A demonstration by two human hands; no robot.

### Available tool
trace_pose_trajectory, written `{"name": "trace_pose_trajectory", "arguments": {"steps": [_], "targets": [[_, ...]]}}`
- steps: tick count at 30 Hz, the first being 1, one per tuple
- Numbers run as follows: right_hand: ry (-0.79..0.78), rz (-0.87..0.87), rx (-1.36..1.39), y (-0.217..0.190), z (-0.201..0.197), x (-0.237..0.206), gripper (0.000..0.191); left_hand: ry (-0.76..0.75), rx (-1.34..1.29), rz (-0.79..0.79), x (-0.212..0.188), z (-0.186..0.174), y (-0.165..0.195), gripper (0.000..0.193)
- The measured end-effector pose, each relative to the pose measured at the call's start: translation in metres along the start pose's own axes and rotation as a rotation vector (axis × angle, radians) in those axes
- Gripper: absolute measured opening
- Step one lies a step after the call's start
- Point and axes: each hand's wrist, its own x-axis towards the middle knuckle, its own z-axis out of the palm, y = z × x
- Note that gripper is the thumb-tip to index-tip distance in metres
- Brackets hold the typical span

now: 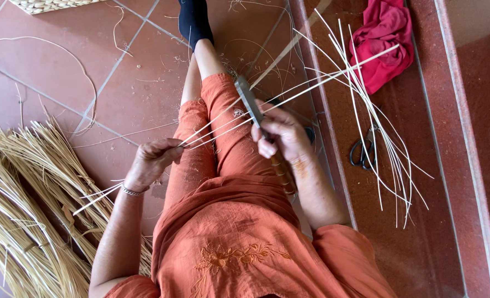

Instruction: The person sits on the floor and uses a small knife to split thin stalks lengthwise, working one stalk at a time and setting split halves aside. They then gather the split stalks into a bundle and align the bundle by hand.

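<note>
Left hand [152, 163] pinched shut on the near ends of a few thin cane strips [289, 91], fingertips together at the thigh. Strips run up and right across the lap, past the knife, toward the far right. Right hand [281, 135] clamped around the handle of a knife [249, 99]; blade points far, laid against the strips where they cross the right thigh. Person sits on red tile floor [129, 83], orange clothing, legs stretched far. Loose pale strips [377, 138] fan out on the step at right, black scissors [363, 152] lying under them. Red cloth [383, 38] far right. Big bundle of straw-coloured reed [29, 204] near left, beside the left forearm. Woven edge [40, 5] at far left corner.
</note>
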Motion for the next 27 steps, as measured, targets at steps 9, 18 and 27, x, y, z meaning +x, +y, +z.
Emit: {"name": "trace_pose_trajectory", "arguments": {"steps": [9, 18, 27], "targets": [[0.233, -0.192, -0.14, -0.057, -0.009, -0.029, 0.046, 0.028, -0.029, -0.128, -0.007, -0.024, -0.012, 0.022], [0.374, -0.593, -0.109, -0.115, -0.034, -0.063, 0.069, 0.124, 0.167, 0.152, -0.012, -0.039, -0.032, 0.021], [0.394, -0.316, -0.356, -0.139, -0.018, -0.038, 0.069, 0.184, 0.625, 0.285, -0.033, -0.021, 0.021, 0.021]]}}
